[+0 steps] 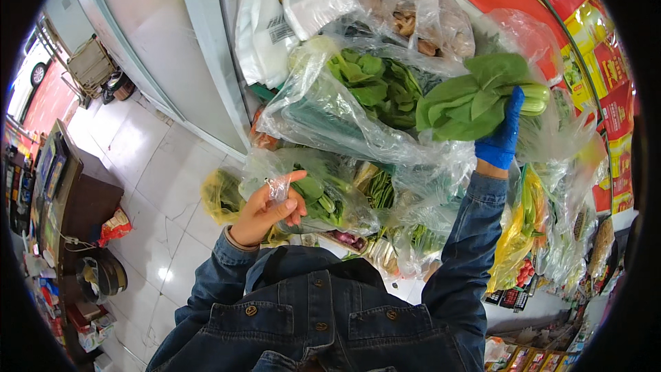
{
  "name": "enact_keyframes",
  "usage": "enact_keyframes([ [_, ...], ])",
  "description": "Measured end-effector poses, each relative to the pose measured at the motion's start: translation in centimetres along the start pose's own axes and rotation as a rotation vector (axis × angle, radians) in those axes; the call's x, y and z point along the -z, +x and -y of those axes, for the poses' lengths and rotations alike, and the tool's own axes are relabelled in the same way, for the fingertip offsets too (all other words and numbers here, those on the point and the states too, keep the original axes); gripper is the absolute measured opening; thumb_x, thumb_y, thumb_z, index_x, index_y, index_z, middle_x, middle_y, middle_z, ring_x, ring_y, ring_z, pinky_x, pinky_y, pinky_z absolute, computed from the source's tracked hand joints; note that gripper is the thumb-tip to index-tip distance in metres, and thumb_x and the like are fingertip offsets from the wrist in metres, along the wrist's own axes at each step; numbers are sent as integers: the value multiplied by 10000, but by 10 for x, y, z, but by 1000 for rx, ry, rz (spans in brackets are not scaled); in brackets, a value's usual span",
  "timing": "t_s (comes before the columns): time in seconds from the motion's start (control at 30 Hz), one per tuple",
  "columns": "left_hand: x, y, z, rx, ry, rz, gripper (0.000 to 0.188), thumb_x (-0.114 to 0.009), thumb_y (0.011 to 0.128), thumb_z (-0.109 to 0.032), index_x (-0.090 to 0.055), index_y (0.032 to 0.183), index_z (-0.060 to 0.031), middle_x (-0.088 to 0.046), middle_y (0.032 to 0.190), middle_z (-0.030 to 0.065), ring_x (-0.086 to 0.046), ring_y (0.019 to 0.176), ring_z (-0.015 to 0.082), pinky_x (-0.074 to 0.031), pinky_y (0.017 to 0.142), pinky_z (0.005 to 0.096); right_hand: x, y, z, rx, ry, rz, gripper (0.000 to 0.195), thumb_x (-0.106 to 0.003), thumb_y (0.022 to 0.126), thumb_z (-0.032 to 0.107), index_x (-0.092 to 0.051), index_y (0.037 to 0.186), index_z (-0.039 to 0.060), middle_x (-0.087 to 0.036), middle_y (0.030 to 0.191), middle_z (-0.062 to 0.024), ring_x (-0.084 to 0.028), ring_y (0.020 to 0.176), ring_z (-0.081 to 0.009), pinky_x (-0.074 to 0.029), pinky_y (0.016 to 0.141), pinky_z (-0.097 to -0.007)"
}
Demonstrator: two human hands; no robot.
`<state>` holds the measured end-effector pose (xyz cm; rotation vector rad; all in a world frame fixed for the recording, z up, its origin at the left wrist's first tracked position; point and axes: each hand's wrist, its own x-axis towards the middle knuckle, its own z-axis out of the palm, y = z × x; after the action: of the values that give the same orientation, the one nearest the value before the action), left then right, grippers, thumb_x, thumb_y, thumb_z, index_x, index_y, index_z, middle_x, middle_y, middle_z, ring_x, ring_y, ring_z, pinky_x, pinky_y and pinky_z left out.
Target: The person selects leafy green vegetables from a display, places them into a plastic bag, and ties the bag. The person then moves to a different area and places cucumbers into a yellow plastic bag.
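My right hand [500, 133], in a blue glove, grips a leafy bunch of bok choy [475, 98] near its pale stalks, with the leaves pointing left. On my bare left hand [273, 206], clear film is looped around the fingers, belonging to a clear plastic bag [356, 217]. More green stalks and leaves [315, 196] show inside that bag. Between and beyond my hands lies a large open plastic bag [330, 129] of leafy greens [372, 77]. The palm side of my right hand is hidden by the bok choy.
White plastic bags [273, 26] hang at the back left beside a glass door frame [206, 51]. A bag of brown mushrooms [413, 26] sits at the back. Red and yellow packages [612, 72] line the right side. A counter [77, 201] and a bin [103, 276] stand left on the tiled floor [155, 206].
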<state>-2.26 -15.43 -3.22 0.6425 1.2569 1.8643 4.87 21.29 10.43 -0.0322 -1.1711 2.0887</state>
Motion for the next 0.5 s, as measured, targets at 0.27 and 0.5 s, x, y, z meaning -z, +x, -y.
enact_keyframes([
  [0.27,14,-8,-6,-6,-59,-117,530,-491,913,-191,-255,1346,3,-570,828,91,-553,670,120,-456,594,244,9,-65,-21,-219,-307,150,545,-615,835,274,-400,1286,54,-484,1261,-106,-495,1113,-235,-408,946,-380],
  [0.5,23,-27,-14,80,-46,-12,533,-467,925,-199,-223,1377,-57,-571,803,91,-526,552,99,-416,508,210,-33,-130,-170,-679,-1120,1102,615,-707,730,301,-437,1222,49,-540,1145,-195,-547,1027,-318,-437,864,-367],
])
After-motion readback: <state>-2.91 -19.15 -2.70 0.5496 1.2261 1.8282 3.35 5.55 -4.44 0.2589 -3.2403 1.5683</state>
